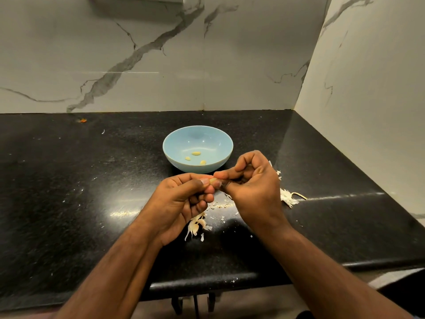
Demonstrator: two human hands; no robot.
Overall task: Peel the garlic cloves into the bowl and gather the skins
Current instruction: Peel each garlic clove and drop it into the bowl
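Left hand [184, 196] curled, thumb and fingertips pinching clove [213, 180] above surface [69, 192], near bowl [177, 155]. Clove small, light, firm; peeled part likely slick, so hold by ends. Skins [195, 225] under hands: papery, weightless, likely to scatter. Three peeled cloves [196, 153] in bowl. Right hand [250, 187] curled, thumb and forefinger nipping clove tip. More skins [287, 196] at right.
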